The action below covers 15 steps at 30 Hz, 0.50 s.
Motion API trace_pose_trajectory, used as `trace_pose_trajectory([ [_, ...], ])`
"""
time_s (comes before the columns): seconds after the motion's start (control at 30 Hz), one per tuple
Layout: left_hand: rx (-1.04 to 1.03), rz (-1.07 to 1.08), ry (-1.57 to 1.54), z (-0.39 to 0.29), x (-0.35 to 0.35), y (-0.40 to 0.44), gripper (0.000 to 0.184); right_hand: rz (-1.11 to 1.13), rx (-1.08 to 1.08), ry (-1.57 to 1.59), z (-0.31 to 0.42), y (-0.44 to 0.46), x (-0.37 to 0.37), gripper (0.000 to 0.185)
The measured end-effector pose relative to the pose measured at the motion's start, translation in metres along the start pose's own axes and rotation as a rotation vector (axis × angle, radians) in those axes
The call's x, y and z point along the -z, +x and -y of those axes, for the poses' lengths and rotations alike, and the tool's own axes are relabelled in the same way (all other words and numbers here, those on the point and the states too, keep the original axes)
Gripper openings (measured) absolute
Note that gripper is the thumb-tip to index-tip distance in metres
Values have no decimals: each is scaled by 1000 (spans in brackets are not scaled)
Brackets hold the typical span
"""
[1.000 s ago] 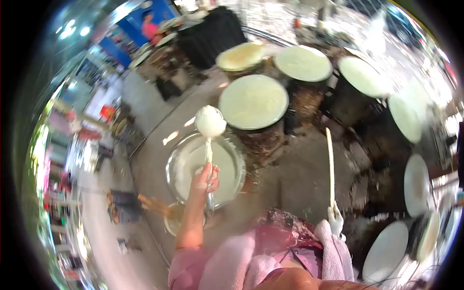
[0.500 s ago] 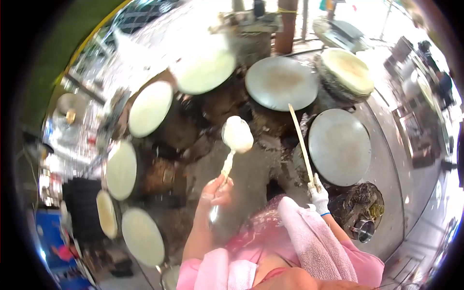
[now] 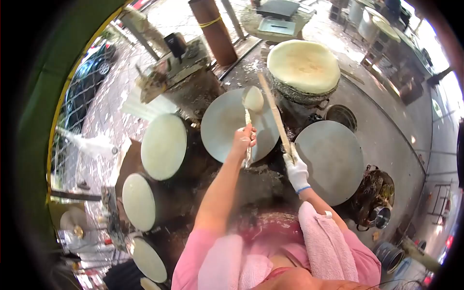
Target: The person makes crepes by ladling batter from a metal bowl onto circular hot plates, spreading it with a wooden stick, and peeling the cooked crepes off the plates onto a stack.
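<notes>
My bare left hand [image 3: 244, 141] is closed around the handle of a ladle [image 3: 253, 98], whose bowl holds pale batter. The ladle is over a round grey griddle [image 3: 220, 128] with a bare surface; whether it touches the griddle I cannot tell. A white glove with a blue cuff covers my right hand [image 3: 297, 170], which grips a long flat wooden stick [image 3: 274, 108] pointing forward along the griddle's right side. Just right of that hand sits a second bare griddle [image 3: 329, 162]. Left of the ladle lies a griddle covered with a pale batter round [image 3: 164, 147].
Two more pale rounds [image 3: 139, 202] [image 3: 149, 260] curve down the left side. A tall stack of flatbreads [image 3: 303, 67] stands at the back right. Behind the griddles rises a rusty post [image 3: 212, 31]. A metal pot [image 3: 380, 216] sits at the lower right.
My view has turned, bringing the bare griddle in front of me. Both hands have moved forward, with the ladle now over that griddle and the stick beside it.
</notes>
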<state>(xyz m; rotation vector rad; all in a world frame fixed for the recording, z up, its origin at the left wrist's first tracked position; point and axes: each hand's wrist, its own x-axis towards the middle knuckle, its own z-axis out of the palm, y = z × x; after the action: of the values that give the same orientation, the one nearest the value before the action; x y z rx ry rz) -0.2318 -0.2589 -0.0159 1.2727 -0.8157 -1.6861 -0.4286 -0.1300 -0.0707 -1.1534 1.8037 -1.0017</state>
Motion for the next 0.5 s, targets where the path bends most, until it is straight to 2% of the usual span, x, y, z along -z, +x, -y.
trace_pose_trajectory([
  [0.03,-36,-8,37,18,2,23,33,1,-43,-166,14,5,-6,58],
  [0.1,-29,-27,171,49,21,57,30,11,-84,-393,-5,16,-36,56],
  [0.2,-469,-130,827,55,57,68,31,15,-179,-458,-11,12,-54,58],
  [0.23,-507,-131,908,46,71,75,32,6,-215,-457,-5,9,-57,59],
  [0.27,-529,-141,987,40,93,76,34,-38,-190,-374,-16,8,-70,60],
  [0.33,-541,-163,1095,25,138,72,37,-89,-171,58,-24,6,-104,55],
  [0.37,-536,-169,1133,12,156,70,38,49,-399,405,25,1,-107,52],
  [0.43,-625,-249,926,-30,178,57,34,96,-626,655,67,5,-127,46],
  [0.5,-788,-292,873,-65,197,44,28,66,-598,466,68,12,-132,44],
])
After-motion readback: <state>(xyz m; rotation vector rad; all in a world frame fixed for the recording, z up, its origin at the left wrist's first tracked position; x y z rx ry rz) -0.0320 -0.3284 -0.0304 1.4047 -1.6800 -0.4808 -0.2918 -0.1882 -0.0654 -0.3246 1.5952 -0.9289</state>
